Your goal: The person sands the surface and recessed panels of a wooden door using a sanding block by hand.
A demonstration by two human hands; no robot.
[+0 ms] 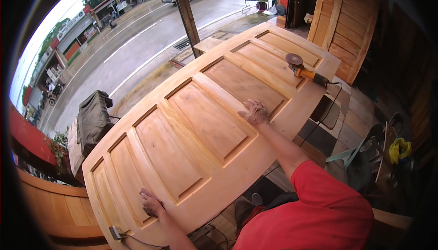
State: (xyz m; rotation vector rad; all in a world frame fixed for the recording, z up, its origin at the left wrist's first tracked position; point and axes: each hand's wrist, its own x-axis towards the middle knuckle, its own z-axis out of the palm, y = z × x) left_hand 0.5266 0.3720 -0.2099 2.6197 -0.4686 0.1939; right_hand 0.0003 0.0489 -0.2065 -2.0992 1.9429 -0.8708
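A large unfinished wooden panel door lies flat before me, with several raised panels framed by grooves. My left hand is curled over a panel near the door's left end. It grips a thin reddish-brown piece, apparently folded sandpaper, mostly hidden by the fingers. Farther right, my right hand rests on the rail between two panels, fingers spread and nothing visible in it. Beyond that hand, an orange and black angle grinder with a round brown disc lies on the door.
A power outlet box with a cord sits at the door's near left corner. The grinder's black cord hangs over the near edge. A green plastic chair stands at right. Another wooden door leans behind. A wooden post rises beyond the far edge.
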